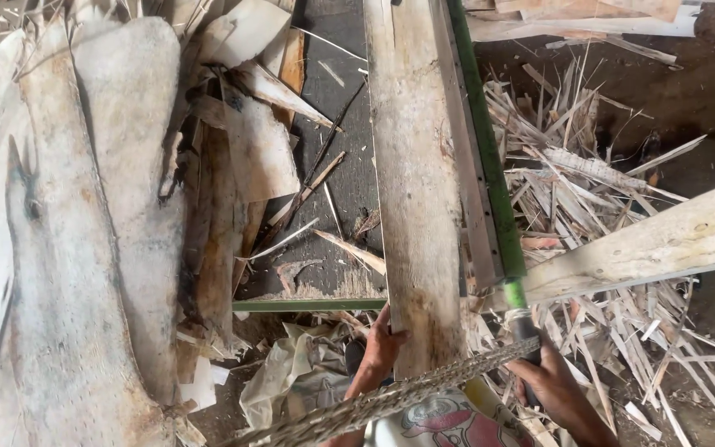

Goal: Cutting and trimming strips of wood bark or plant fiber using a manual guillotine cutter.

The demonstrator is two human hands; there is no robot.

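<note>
A long pale strip of wood veneer (pixel 414 190) lies lengthwise on a dark machine bed (pixel 349 182), beside a long green-edged blade arm (pixel 490 174). My left hand (pixel 381 348) grips the near end of the veneer strip. My right hand (pixel 552 382) is closed around the dark handle (pixel 525 324) at the near end of the green blade arm. A braided rope (pixel 391 399) crosses in front of both wrists.
Wide sheets of rough veneer (pixel 101 232) are piled at the left. Thin offcut slivers (pixel 581 190) litter the ground at the right. A pale wooden beam (pixel 655 244) slants across the right side. Crumpled scraps (pixel 291 372) lie near my legs.
</note>
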